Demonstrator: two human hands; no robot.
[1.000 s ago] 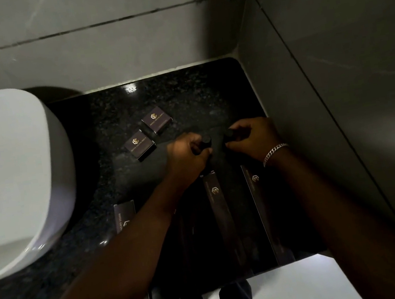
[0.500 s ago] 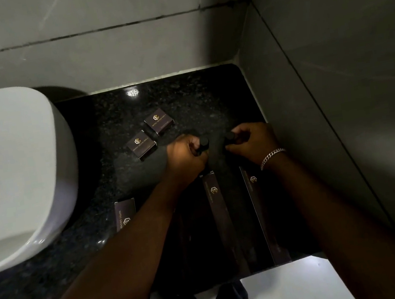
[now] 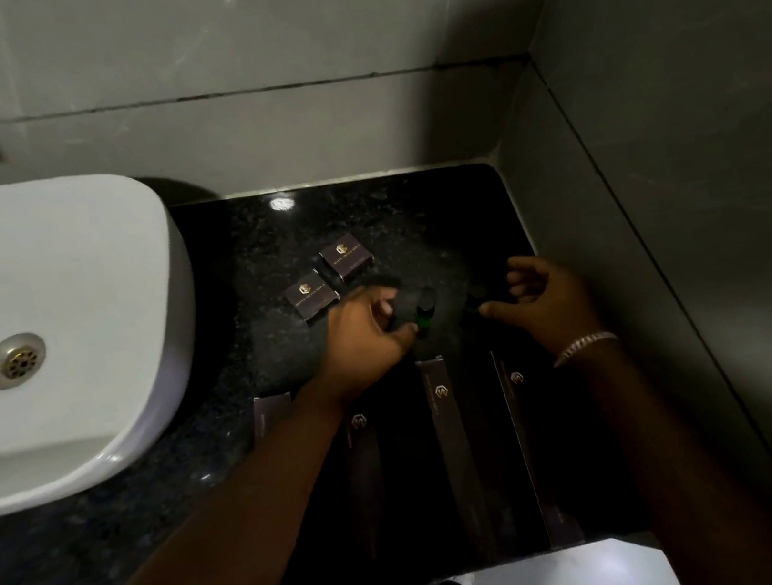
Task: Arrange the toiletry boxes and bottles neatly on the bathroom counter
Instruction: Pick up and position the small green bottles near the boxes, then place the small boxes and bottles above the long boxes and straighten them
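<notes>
Two small square boxes (image 3: 311, 295) (image 3: 348, 259) each carry a gold emblem above one line of gold lettering (too blurred to read). Long boxes (image 3: 446, 433) (image 3: 526, 421) (image 3: 362, 451) show a gold emblem only. No legible text.

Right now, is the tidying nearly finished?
About halfway, it seems. Done: long dark purple boxes lie in a row along the black granite counter. In hand: the left hand and right hand are each at a small dark bottle with a green band. Left: two small square purple boxes sit crooked.
</notes>
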